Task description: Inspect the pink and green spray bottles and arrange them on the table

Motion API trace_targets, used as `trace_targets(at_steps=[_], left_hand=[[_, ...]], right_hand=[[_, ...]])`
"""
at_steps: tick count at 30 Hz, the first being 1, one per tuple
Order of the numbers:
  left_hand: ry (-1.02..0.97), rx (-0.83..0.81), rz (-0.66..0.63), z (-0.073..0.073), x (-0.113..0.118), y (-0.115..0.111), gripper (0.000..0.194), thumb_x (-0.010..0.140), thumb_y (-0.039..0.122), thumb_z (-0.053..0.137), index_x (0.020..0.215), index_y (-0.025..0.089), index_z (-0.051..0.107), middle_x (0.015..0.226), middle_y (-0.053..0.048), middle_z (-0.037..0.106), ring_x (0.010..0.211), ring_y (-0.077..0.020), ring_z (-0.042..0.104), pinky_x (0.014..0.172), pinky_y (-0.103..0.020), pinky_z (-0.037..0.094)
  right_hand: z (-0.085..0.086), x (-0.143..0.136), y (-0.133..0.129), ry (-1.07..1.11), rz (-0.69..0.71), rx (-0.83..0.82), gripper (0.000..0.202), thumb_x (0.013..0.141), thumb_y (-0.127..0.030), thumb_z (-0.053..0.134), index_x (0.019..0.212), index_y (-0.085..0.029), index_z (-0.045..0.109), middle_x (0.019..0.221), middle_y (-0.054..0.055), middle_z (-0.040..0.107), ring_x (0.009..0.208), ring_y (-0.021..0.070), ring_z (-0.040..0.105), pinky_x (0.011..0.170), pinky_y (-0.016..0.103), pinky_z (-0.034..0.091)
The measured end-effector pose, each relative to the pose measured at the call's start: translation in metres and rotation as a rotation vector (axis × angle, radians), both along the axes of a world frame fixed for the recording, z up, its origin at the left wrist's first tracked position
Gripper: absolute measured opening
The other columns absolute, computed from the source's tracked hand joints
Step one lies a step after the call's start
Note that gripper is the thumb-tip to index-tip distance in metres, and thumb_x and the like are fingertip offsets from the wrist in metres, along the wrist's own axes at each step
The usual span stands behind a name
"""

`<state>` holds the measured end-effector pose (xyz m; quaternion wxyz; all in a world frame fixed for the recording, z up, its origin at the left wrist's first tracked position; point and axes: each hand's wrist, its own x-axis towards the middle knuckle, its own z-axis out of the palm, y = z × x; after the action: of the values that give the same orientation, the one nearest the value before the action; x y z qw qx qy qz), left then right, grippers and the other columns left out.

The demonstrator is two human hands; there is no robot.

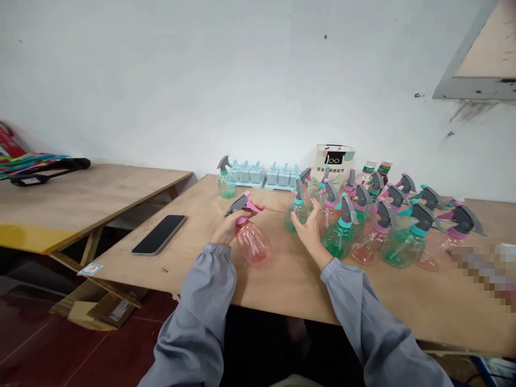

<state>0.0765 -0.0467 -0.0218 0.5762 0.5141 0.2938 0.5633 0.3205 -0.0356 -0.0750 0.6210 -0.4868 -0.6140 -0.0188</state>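
From where I stand, I see a pink spray bottle (253, 244) in the left hand (229, 226) of a person, just to the right of the phone (159, 235) that lies on the wooden tabletop (278, 285). The left fingers are closed around the neck of this bottle, directly under its grey and pink spray head, so the clear pink body hangs below them and stays uncovered. The bottle is tilted, its head leaning toward the phone; whether its base touches the tabletop, I cannot tell. The right hand (308, 228) is well apart from the phone, on its right side. Its fingers are spread, with the thumb away from the others, and they hold nothing that I can see. A green spray bottle (299, 208) stands upright behind this thumb, but I cannot tell if they touch. The left forearm, in a grey sleeve (201, 312), reaches forward and slightly inward; the right forearm reaches forward too, slanting toward the phone's side. Well to the right of the phone, more spray bottles (341, 236) stand together, with green and pink bodies.
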Motion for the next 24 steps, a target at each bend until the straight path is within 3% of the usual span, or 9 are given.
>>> trace_targets(at_steps=[3, 6, 12, 15, 18, 24], left_hand=[[-0.075, -0.068, -0.036, -0.002, 0.003, 0.002, 0.031, 0.062, 0.028, 0.071, 0.091, 0.015, 0.07, 0.097, -0.012, 0.078, 0.119, -0.0351, 0.067, 0.102, -0.046, 0.052], [-0.145, -0.087, -0.075, -0.005, 0.01, 0.003, 0.028, 0.066, 0.031, 0.074, 0.088, 0.016, 0.068, 0.096, -0.011, 0.078, 0.117, -0.0327, 0.068, 0.105, -0.047, 0.05], [-0.196, -0.122, -0.136, -0.013, 0.019, 0.003, 0.04, 0.062, 0.036, 0.081, 0.095, 0.016, 0.069, 0.087, -0.006, 0.076, 0.098, -0.0258, 0.073, 0.102, -0.043, 0.052], [-0.221, -0.127, -0.091, -0.013, 0.025, 0.002, 0.03, 0.068, 0.043, 0.078, 0.076, 0.018, 0.065, 0.07, -0.001, 0.068, 0.074, -0.017, 0.07, 0.092, -0.037, 0.056], [-0.244, -0.114, -0.093, -0.012, 0.03, 0.0, 0.036, 0.072, 0.048, 0.076, 0.063, 0.019, 0.056, 0.057, 0.003, 0.056, 0.057, -0.0115, 0.06, 0.081, -0.032, 0.058], [-0.234, -0.14, -0.108, -0.01, 0.028, -0.003, 0.024, 0.069, 0.038, 0.072, 0.08, 0.017, 0.068, 0.073, -0.004, 0.069, 0.083, -0.0216, 0.072, 0.097, -0.04, 0.054]], right_hand=[[-0.012, 0.0, 0.022, -0.006, 0.007, -0.125, 0.082, 0.079, -0.051, 0.068, 0.141, -0.012, 0.032, 0.144, 0.026, 0.046, 0.14, 0.0374, 0.042, 0.116, 0.059, 0.033], [-0.023, -0.001, 0.026, -0.033, 0.051, -0.19, 0.085, 0.074, -0.052, 0.072, 0.139, -0.012, 0.034, 0.142, 0.027, 0.049, 0.138, 0.0391, 0.046, 0.113, 0.059, 0.037], [-0.029, -0.002, -0.006, -0.095, 0.147, -0.157, 0.083, 0.075, -0.048, 0.074, 0.141, -0.014, 0.036, 0.142, 0.023, 0.051, 0.136, 0.0356, 0.049, 0.114, 0.055, 0.039], [-0.03, -0.001, -0.018, -0.092, 0.182, -0.167, 0.081, 0.077, -0.049, 0.073, 0.141, -0.016, 0.036, 0.14, 0.021, 0.052, 0.134, 0.0347, 0.05, 0.114, 0.055, 0.039], [-0.03, 0.0, -0.021, -0.081, 0.201, -0.18, 0.081, 0.077, -0.049, 0.073, 0.141, -0.016, 0.036, 0.14, 0.021, 0.051, 0.134, 0.0347, 0.05, 0.114, 0.056, 0.039], [-0.028, -0.001, -0.021, -0.081, 0.218, -0.178, 0.079, 0.077, -0.049, 0.073, 0.14, -0.018, 0.036, 0.138, 0.02, 0.052, 0.134, 0.0337, 0.05, 0.115, 0.055, 0.038]])
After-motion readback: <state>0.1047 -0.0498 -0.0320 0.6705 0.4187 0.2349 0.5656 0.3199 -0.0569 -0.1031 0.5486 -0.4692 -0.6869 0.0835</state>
